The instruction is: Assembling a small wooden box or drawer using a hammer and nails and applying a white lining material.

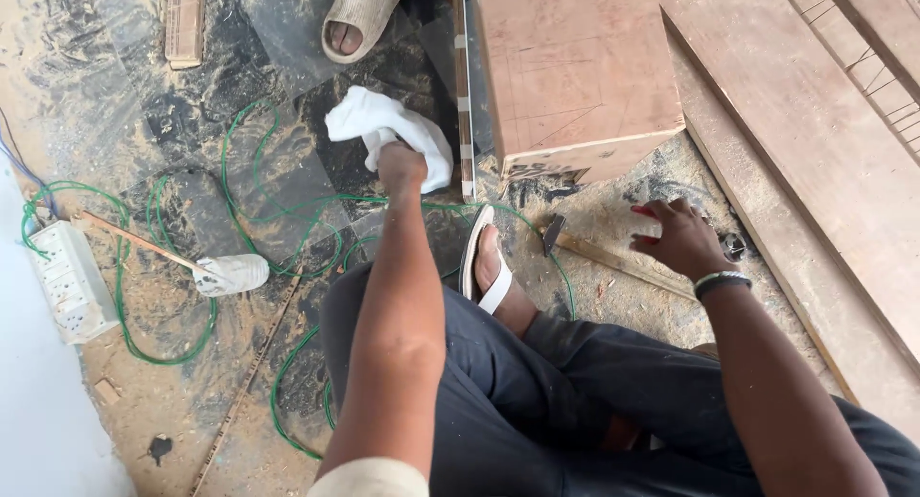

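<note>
My left hand (401,164) is closed on a crumpled white cloth (379,123), held out over the dark, dusty floor beside a wooden box (575,70). My right hand (678,236) hovers with spread fingers over a hammer (594,250) that lies on the sawdust; something small and red (640,212) shows at its fingertips. A dark round object (734,246) sits just right of that hand. My foot in a white sandal (487,267) rests between the two hands.
A green cable (240,185) loops across the floor to a white power strip (69,281) at the left. A stick with a cloth-wrapped end (228,274) lies nearby. Long wooden boards (815,123) lean at the right. Another person's sandalled foot (359,13) is at the top.
</note>
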